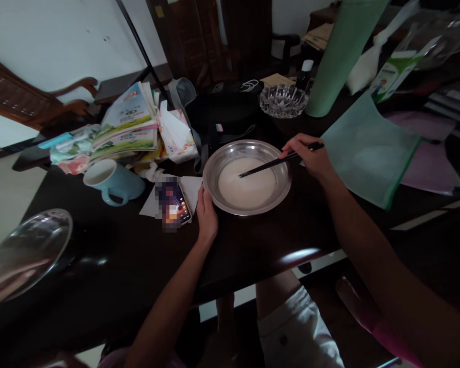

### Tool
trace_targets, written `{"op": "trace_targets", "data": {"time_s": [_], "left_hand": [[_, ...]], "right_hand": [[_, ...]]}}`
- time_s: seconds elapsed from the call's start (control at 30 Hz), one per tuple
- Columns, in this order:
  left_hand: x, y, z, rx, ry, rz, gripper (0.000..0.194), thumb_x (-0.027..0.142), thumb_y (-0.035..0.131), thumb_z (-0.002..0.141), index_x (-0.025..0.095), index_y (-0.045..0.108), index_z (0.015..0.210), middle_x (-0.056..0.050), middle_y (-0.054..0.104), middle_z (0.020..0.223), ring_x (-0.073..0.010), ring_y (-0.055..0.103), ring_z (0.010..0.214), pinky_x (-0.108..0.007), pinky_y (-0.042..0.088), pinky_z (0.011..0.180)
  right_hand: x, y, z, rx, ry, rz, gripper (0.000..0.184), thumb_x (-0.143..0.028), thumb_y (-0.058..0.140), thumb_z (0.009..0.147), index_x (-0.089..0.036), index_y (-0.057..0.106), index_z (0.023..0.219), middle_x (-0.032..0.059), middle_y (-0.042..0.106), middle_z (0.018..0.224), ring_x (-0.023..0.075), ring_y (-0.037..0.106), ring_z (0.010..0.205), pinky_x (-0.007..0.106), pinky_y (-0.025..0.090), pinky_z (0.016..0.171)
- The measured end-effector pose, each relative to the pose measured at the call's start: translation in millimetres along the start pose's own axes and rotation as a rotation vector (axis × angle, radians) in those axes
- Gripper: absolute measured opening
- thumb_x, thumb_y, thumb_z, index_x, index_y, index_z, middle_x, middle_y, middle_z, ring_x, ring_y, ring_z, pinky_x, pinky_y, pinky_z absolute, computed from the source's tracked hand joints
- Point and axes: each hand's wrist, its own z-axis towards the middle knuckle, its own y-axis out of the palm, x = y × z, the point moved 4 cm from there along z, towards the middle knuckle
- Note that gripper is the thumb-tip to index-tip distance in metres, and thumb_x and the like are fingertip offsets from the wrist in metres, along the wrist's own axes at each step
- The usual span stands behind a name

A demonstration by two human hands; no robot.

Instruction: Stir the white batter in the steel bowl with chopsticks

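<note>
The shallow round stainless-steel bowl (pixel 247 177) stands on the dark glossy wooden table (pixel 130 255), near the table's front edge and roughly at the centre of the view, and it contains a flat pool of pale, creamy white liquid (pixel 247 188). The left hand (pixel 206 214) rests on the table against the bowl's left rim, fingers curled along the metal edge and bracing it. The right hand (pixel 310 156) sits at the bowl's right rim and pinches a pair of thin black chopsticks (pixel 278 161); the sticks slant down to the left, and their tips reach the white liquid near the middle of the bowl. Just left of the left hand, a smartphone with a lit screen (pixel 174 204) lies on a white paper napkin (pixel 189 190). Further left, a light blue ceramic mug (pixel 113 183) stands upright with its handle toward the table's front edge. Behind the mug, a stack of books and printed packets (pixel 128 125) leans unevenly. A clear cut-glass ashtray (pixel 283 100) sits behind the bowl, and a tall pale green cylinder (pixel 343 56) rises just to its right. A pale green cloth (pixel 368 148) lies flat to the right of the right hand. A clear glass bowl (pixel 25 253) occupies the near left part of the table.
</note>
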Motion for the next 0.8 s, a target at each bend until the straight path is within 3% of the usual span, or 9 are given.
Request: {"op": "trace_targets", "data": {"time_s": [0.1, 0.2, 0.3, 0.37, 0.47, 0.57, 0.67, 0.8], "left_hand": [[-1, -0.3, 0, 0.003, -0.003, 0.001, 0.045, 0.052, 0.043, 0.097, 0.02, 0.063, 0.122, -0.009, 0.065, 0.132, -0.0223, 0.057, 0.127, -0.038, 0.038, 0.114], [-2, -0.4, 0, -0.004, 0.002, -0.005, 0.047, 0.052, 0.042, 0.097, 0.019, 0.063, 0.123, -0.01, 0.064, 0.133, -0.0228, 0.056, 0.129, -0.039, 0.037, 0.115], [-3, -0.1, 0, -0.011, 0.011, -0.023, 0.047, 0.052, 0.042, 0.097, 0.019, 0.062, 0.124, -0.011, 0.064, 0.134, -0.0231, 0.055, 0.129, -0.04, 0.037, 0.116], [-2, 0.0, 0, -0.005, 0.011, -0.019, 0.046, 0.052, 0.042, 0.097, 0.019, 0.063, 0.122, -0.01, 0.064, 0.133, -0.0228, 0.056, 0.129, -0.039, 0.037, 0.115], [-1, -0.1, 0, 0.004, 0.002, 0.004, 0.045, 0.052, 0.043, 0.097, 0.02, 0.064, 0.121, -0.01, 0.065, 0.132, -0.0222, 0.056, 0.128, -0.037, 0.039, 0.114], [-2, -0.7, 0, 0.01, -0.002, 0.003, 0.047, 0.054, 0.044, 0.096, 0.02, 0.063, 0.123, -0.009, 0.065, 0.133, -0.0221, 0.056, 0.128, -0.037, 0.038, 0.114], [-2, -0.8, 0, 0.005, 0.008, 0.011, 0.049, 0.055, 0.043, 0.096, 0.02, 0.064, 0.123, -0.01, 0.064, 0.133, -0.0226, 0.056, 0.129, -0.037, 0.038, 0.115], [-1, -0.3, 0, -0.001, 0.008, 0.009, 0.048, 0.054, 0.042, 0.097, 0.02, 0.064, 0.122, -0.01, 0.065, 0.132, -0.0227, 0.056, 0.128, -0.037, 0.039, 0.114]], "right_hand": [[4, -6, 1, 0.108, -0.012, 0.053, 0.04, -0.059, 0.058, 0.089, -0.026, 0.068, 0.068, -0.0011, 0.067, 0.055, 0.0158, 0.063, 0.055, 0.035, 0.053, 0.062], [1, -1, -1, 0.004, 0.0, 0.068, 0.04, -0.058, 0.059, 0.089, -0.025, 0.069, 0.069, -0.0011, 0.067, 0.056, 0.0152, 0.064, 0.055, 0.034, 0.053, 0.063], [-6, 6, -3, -0.092, 0.003, 0.003, 0.035, -0.057, 0.063, 0.087, -0.025, 0.072, 0.074, 0.0005, 0.073, 0.067, 0.0162, 0.069, 0.067, 0.033, 0.054, 0.069], [-6, 4, -2, -0.046, -0.001, -0.021, 0.035, -0.057, 0.063, 0.086, -0.025, 0.072, 0.074, 0.0007, 0.074, 0.069, 0.0164, 0.069, 0.069, 0.033, 0.054, 0.07], [1, -3, 0, 0.071, 0.005, 0.032, 0.041, -0.06, 0.06, 0.088, -0.024, 0.069, 0.069, -0.0004, 0.069, 0.059, 0.0153, 0.065, 0.057, 0.033, 0.052, 0.062], [4, -1, 0, 0.015, 0.023, 0.083, 0.041, -0.06, 0.059, 0.088, -0.024, 0.068, 0.069, -0.001, 0.067, 0.055, 0.0148, 0.063, 0.053, 0.032, 0.051, 0.06], [-2, 6, -2, -0.092, 0.024, 0.021, 0.037, -0.059, 0.063, 0.085, -0.025, 0.072, 0.073, -0.0002, 0.073, 0.065, 0.0166, 0.068, 0.065, 0.034, 0.055, 0.069], [-3, 1, -1, -0.005, 0.009, -0.003, 0.036, -0.059, 0.063, 0.085, -0.026, 0.071, 0.072, 0.0002, 0.072, 0.066, 0.0165, 0.068, 0.065, 0.034, 0.055, 0.069]]}}
